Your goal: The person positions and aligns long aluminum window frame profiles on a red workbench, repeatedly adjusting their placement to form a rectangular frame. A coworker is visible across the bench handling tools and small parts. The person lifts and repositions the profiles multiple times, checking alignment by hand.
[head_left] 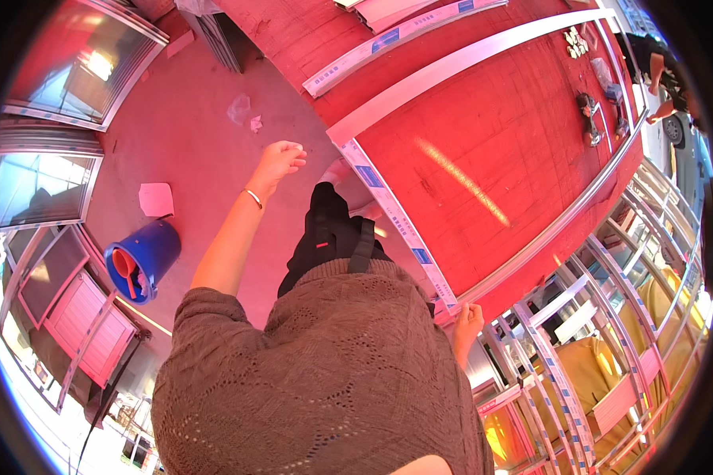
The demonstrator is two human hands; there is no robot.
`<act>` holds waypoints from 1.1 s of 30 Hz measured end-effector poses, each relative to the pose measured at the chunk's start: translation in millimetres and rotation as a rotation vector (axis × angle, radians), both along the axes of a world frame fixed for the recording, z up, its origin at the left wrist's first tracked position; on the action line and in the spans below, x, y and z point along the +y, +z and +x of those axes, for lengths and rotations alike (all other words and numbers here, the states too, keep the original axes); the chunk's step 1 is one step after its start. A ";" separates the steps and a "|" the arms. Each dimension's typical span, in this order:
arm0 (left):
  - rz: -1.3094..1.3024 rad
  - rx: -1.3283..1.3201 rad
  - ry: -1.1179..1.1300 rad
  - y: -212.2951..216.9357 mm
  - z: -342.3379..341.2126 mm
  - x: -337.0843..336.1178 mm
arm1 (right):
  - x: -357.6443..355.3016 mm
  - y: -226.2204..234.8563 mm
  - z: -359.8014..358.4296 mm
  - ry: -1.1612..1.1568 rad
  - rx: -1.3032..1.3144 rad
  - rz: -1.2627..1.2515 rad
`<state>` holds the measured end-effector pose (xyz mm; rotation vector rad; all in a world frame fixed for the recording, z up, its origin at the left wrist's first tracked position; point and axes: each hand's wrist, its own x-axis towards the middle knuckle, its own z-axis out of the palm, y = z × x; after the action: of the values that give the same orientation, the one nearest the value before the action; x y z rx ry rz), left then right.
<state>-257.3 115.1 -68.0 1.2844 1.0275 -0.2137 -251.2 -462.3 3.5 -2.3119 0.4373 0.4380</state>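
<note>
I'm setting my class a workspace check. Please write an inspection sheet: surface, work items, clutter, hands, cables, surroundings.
Surface: red tabletop, crossed by a bright light streak.
Work items: long white frame lying on it, with blue-marked film.
Clutter: small white pieces at the tabletop's far right; on the floor, a blue bucket holding a red scoop, and a pale sheet beside it.
Left hand: raised over the floor, fingers loosely curled, nothing seen in it.
Right hand: beside the frame's near corner; contact unclear.
Cables: nothing seen for certain.
Surroundings: glazed panels at left, metal frames at right, another person's arm at far right.
</note>
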 end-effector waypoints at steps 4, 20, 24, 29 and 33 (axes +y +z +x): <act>0.021 -0.047 -0.041 -3.3 9.8 -22.1 | -42.9 -21.8 6.7 0.074 0.026 -0.085; 1.143 -0.313 -0.773 5.8 59.6 -75.1 | -117.2 -128.0 -77.9 -0.097 0.197 -0.280; 1.087 -0.211 -0.968 -2.4 81.5 -77.0 | -88.8 -139.8 -74.2 -0.157 0.164 -0.401; 1.133 -0.132 -1.059 -12.6 99.3 -73.2 | -43.1 -135.5 -55.5 -0.161 0.019 -0.399; 1.177 -0.173 -1.126 -21.1 98.6 -65.5 | -23.1 -118.7 -48.5 -0.190 0.024 -0.382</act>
<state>-158.7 49.6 -89.1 2.8202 0.0664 -0.3454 -299.6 -485.4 -115.2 -2.5985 0.8040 0.3087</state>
